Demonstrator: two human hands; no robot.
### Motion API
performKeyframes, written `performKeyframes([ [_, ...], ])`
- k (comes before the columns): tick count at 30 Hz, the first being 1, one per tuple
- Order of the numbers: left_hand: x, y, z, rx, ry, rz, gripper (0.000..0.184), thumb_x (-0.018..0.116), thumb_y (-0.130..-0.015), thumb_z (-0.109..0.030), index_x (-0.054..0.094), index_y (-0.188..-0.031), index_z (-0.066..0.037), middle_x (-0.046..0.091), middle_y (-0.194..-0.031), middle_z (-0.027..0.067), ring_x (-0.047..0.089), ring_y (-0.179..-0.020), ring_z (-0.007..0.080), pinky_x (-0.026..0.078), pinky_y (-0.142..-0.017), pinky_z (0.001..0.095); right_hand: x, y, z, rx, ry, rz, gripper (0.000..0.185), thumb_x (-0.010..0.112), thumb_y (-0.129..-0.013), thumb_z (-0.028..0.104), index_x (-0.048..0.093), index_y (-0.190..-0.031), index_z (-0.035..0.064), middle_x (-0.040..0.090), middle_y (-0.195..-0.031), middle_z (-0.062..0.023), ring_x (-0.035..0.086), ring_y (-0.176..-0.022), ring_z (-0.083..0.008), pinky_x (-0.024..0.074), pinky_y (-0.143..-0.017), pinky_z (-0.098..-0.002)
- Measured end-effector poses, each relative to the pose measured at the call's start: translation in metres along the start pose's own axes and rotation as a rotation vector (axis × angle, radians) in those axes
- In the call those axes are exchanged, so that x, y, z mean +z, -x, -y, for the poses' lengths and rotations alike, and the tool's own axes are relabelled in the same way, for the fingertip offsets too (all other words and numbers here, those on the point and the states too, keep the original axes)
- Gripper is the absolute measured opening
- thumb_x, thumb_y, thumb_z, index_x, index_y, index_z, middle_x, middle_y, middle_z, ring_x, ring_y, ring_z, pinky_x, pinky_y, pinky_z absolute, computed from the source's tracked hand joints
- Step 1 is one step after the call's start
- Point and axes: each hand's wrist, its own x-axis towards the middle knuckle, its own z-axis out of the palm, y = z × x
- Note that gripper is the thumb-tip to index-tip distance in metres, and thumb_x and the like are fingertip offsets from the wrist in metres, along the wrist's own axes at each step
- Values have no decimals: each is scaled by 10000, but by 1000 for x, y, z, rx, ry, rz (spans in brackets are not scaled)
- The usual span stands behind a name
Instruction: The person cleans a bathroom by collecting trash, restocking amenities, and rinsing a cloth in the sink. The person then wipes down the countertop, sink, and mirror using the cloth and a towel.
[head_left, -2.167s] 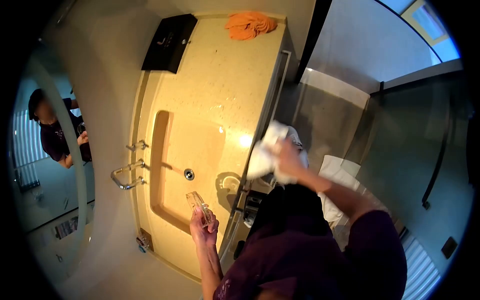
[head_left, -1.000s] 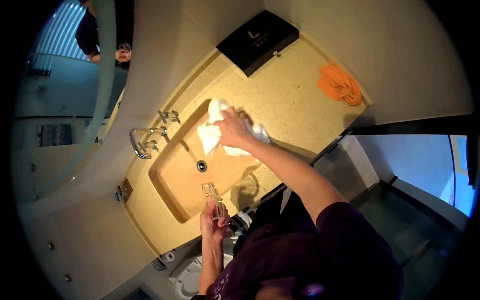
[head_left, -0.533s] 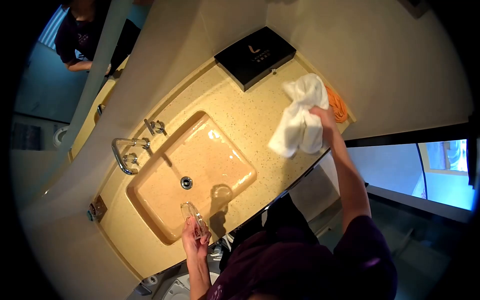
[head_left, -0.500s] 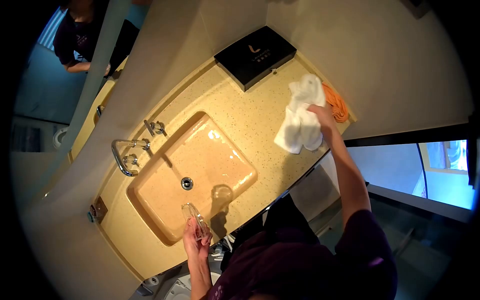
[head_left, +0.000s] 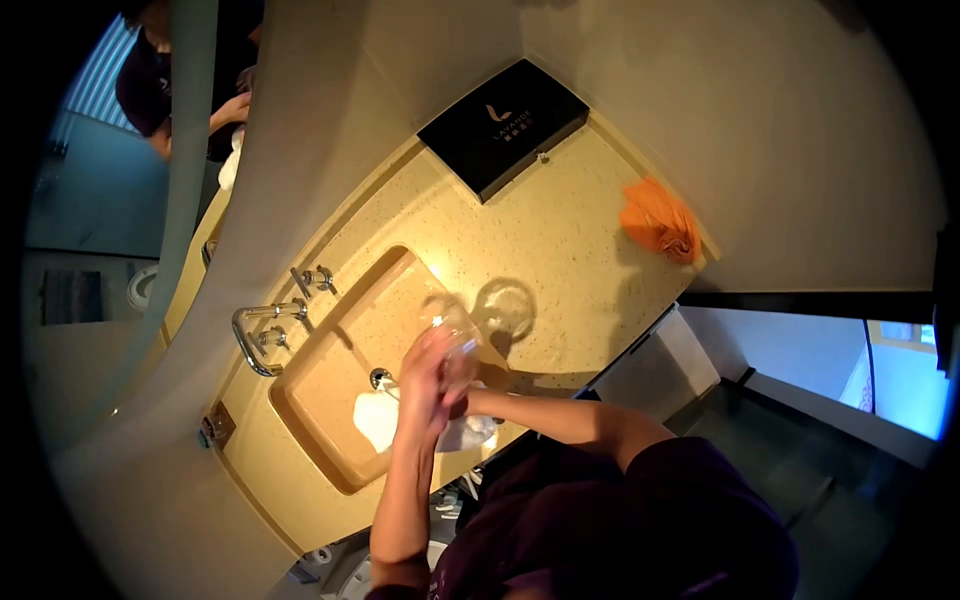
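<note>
Over the near side of the sink (head_left: 325,415) my two hands have come together. My left hand (head_left: 424,365) is closed around a clear drinking glass (head_left: 458,338), which is smeared by motion. Beneath it, my right hand (head_left: 458,402) is mostly hidden by the left one. A white cloth (head_left: 376,418) hangs from the right hand on both sides of the left wrist, over the basin and its near rim. The right fingers are out of sight, but the cloth is bunched at them.
A black box (head_left: 505,125) stands in the back corner of the speckled counter (head_left: 570,290). An orange cloth (head_left: 660,222) lies crumpled at the right end. The chrome faucet (head_left: 255,335) reaches over the sink from the left, below a mirror (head_left: 100,220).
My right hand has carried the white cloth from the counter's right side to the left hand. The glass has been raised and moved slightly right. The orange cloth is now fully uncovered.
</note>
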Motion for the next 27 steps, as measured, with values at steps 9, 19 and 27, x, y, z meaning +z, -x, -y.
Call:
performKeyframes([
  [9,149,-145,77,-55,-811,195,398,552,-1020,-183,426,-1309,59,648,-813,175,646,-548,183,525,-461,320,-85,59,-10,759,-1282,-190,458,466,-1058,420,546,-1340,67,603,-1350,-107,578,-1193,-241,493,-989,-417],
  [19,182,-188,120,184,-1044,152,396,570,-977,-163,391,-1302,-23,619,-1024,308,690,-764,433,572,-703,481,-169,67,53,653,-1379,-183,266,567,-1008,232,691,-1109,19,723,-1055,-74,676,-942,-170,548,-875,-341],
  [27,194,-190,134,317,-1303,76,618,691,-864,-162,350,-1368,-57,419,-1263,358,654,-929,506,566,-813,513,-181,49,40,259,-862,-212,209,695,-889,147,732,-1041,8,722,-1067,-72,674,-903,-147,548,-826,-294],
])
